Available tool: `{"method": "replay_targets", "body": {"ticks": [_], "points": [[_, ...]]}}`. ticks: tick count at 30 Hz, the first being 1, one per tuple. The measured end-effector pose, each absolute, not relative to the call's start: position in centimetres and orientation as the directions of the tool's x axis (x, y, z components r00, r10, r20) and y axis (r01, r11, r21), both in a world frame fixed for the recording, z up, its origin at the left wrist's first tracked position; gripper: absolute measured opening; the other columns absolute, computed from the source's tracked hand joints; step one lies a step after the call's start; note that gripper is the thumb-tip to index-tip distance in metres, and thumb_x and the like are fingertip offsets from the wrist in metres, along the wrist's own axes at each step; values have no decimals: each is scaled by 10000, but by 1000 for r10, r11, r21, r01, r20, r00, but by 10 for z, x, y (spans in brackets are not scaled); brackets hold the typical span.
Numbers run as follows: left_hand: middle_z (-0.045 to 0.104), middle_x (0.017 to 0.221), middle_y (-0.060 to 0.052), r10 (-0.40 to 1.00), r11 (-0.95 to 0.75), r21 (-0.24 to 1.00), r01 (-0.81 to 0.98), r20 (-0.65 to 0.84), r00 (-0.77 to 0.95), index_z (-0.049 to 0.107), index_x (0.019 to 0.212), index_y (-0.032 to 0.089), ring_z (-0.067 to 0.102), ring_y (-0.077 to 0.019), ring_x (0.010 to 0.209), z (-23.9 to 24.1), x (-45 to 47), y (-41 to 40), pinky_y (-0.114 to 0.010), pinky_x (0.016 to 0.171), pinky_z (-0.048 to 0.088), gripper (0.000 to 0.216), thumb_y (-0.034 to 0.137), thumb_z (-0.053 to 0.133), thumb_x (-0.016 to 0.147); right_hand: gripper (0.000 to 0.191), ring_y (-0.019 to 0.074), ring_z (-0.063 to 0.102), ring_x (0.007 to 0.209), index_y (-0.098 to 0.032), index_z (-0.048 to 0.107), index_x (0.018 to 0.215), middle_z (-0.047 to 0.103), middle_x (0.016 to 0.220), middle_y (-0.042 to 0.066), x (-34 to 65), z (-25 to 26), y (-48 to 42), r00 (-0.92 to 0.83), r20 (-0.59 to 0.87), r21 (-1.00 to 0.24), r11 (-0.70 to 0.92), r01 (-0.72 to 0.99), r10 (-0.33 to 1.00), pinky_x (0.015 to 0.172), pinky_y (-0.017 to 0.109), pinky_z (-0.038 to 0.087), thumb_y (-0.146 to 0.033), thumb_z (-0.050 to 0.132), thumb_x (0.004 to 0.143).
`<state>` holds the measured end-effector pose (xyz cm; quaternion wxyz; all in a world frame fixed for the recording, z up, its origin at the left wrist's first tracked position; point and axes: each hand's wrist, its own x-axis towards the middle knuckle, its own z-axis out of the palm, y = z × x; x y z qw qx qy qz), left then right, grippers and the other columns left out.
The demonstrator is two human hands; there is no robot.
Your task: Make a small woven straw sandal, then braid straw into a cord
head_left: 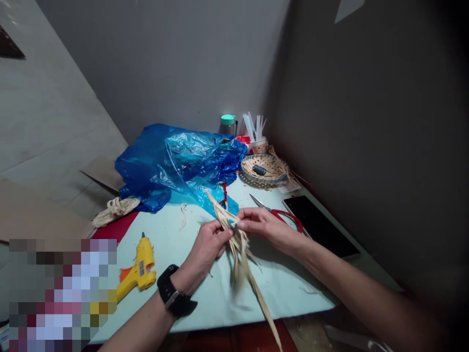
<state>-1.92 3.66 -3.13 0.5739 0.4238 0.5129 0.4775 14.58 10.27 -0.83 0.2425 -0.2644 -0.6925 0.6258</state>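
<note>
Both my hands meet over the pale green table cover [286,288], pinching a bundle of dry straw-coloured leaf strips [238,244]. My left hand [208,244], with a black watch on its wrist, grips the strips from the left. From the right, my right hand [262,226] pinches the same strips near their top. The strips point up toward the blue bag and hang down past the table's front edge, blurred lower down.
A crumpled blue plastic bag [179,164] lies behind the hands. Red-handled scissors [282,212] and a dark phone [318,225] lie to the right, a woven basket [266,171] behind them. A yellow glue gun [141,269] rests at left, a straw bundle [115,209] beyond it.
</note>
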Motion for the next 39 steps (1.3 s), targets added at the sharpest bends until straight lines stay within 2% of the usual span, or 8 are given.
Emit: {"method": "replay_targets", "body": {"ticks": [5,9,14,18,24,28,32,39], "points": [[372,521,85,979,201,974,-100,-202,-1,565,757,134,211,-21,381,-36,-19,37,-210,381,123,154,268,641,751,199,144,533,753,-166,565,807,569,787,23,160,18,105,-770,148,-965,-80,-250,621,746,286,410,-356,618,833],[378,516,86,978,211,973,-93,-210,16,559,728,140,232,-19,370,-37,-20,38,-206,377,127,148,258,647,738,169,79,313,464,-227,523,830,358,585,-64,179,54,101,-664,122,-944,-120,-307,738,465,215,309,-381,591,850],[372,491,92,977,211,974,-88,-211,5,553,700,134,251,-18,365,-35,-20,36,-196,377,127,192,282,674,723,128,93,92,506,-223,527,737,159,618,-64,210,108,96,-223,397,-866,283,-413,890,408,212,78,-288,606,814],[384,492,90,979,200,973,-111,-202,-2,557,702,131,244,-15,358,-34,-19,36,-197,374,123,218,303,690,712,150,43,233,464,-209,486,709,330,569,-63,225,111,124,28,508,-857,508,-91,861,427,255,107,-215,556,841],[363,506,100,982,183,969,-165,-189,-18,553,724,139,226,-10,362,-30,-18,36,-196,378,127,268,346,719,688,101,202,528,734,-177,573,905,607,792,71,223,60,172,-94,492,-682,450,577,865,665,347,392,-151,604,812],[347,529,99,981,181,964,-195,-190,-27,543,720,133,225,-6,387,-25,-17,34,-191,388,128,290,351,732,693,180,247,592,849,-184,633,1003,676,945,91,215,47,134,-318,413,-611,519,598,853,779,364,414,-245,618,835],[391,548,83,983,170,959,-227,-181,-32,549,727,124,245,-6,400,-23,-16,34,-192,395,132,273,332,725,715,321,245,635,850,-206,623,1122,704,966,72,201,36,62,-596,50,-658,475,584,802,717,321,438,-421,552,895],[394,545,83,985,160,959,-233,-171,-26,558,734,126,237,-7,395,-26,-16,33,-196,390,122,257,323,722,719,293,215,610,841,-237,597,1115,676,942,56,199,-2,6,-580,9,-725,405,557,814,734,302,443,-404,401,975]]}}
